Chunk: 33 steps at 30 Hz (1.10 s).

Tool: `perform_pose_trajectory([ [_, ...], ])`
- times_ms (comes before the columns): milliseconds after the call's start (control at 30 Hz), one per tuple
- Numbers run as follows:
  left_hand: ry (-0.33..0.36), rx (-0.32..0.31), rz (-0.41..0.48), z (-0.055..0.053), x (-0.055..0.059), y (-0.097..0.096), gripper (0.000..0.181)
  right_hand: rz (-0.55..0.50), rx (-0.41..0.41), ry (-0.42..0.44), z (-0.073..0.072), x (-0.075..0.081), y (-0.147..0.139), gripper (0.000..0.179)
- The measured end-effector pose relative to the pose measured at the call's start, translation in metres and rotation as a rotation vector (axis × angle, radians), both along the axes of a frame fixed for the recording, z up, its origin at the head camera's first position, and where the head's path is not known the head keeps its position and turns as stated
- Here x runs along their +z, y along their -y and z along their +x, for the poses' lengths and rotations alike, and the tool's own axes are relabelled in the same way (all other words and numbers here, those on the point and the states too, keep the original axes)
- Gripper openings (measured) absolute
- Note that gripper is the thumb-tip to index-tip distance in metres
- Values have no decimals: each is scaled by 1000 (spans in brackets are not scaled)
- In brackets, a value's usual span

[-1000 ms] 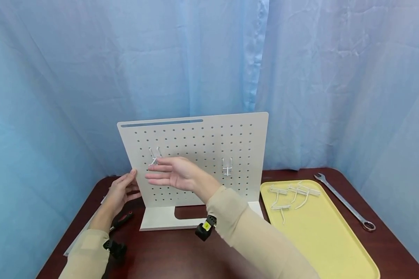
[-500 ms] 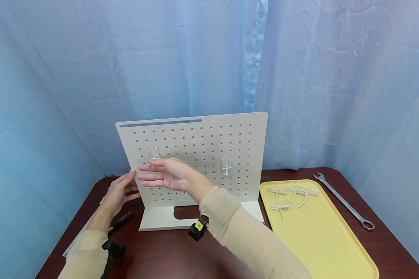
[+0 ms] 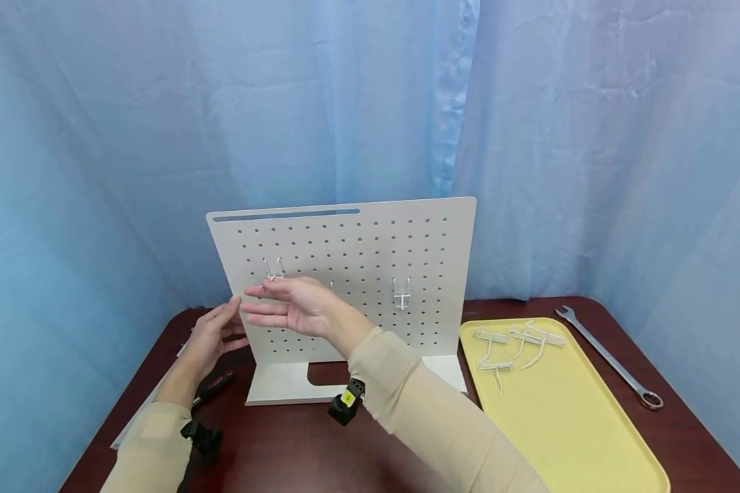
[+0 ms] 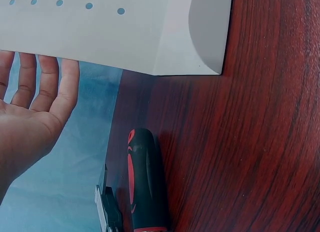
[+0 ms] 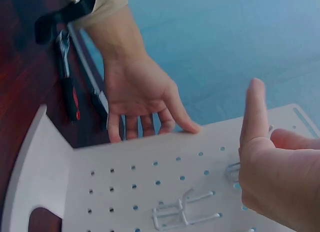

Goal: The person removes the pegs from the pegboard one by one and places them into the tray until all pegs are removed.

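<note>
A white pegboard (image 3: 345,246) stands upright on its base. My left hand (image 3: 212,339) holds its left edge, thumb at the front and fingers reaching behind. In front of the board's left part is my right hand (image 3: 302,308), its fingers extended. The top of a white wire hook (image 3: 274,268) shows just above those fingers. In the right wrist view, that same hook (image 5: 233,171) is partly covered by the hand. A second hook (image 5: 182,212) sits in the board's middle, mostly hidden in the head view. A third hook (image 3: 401,296) hangs on the right.
To the right lies a yellow tray (image 3: 567,424) with several loose white hooks (image 3: 518,342) near its far end. Beyond it is a long combination wrench (image 3: 610,359). A tool with a black-and-red handle (image 4: 146,179) lies near my left wrist. Blue curtains surround the table (image 3: 296,452).
My right hand has shifted a little to the left, its fingertips nearer the board's left edge. The left hook's front looks more level and higher than before. My left hand stays at the edge.
</note>
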<state>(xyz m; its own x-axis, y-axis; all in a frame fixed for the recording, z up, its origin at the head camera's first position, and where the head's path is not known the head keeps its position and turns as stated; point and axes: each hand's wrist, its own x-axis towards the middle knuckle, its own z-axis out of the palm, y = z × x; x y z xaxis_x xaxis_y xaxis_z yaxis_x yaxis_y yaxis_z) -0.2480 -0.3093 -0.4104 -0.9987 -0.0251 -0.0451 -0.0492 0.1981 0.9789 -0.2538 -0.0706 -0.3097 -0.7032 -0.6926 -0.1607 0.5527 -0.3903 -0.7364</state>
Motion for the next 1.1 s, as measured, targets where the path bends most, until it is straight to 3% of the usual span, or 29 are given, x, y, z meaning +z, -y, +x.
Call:
perform_pose_trajectory([
  [167,-7,-9,4,-1,1,0,57,-34,-38,65,1,1,1,25],
  [267,-7,-5,10,-1,2,-1,55,-24,-57,74,2,2,1,21],
  [400,-8,-1,12,-2,2,-2,55,-11,-76,74,2,3,1,17],
  [633,-2,1,1,0,3,-1,59,5,-73,83,1,3,2,34],
  [1100,-3,-3,-4,0,1,0,59,32,-63,68,-1,-1,4,37],
])
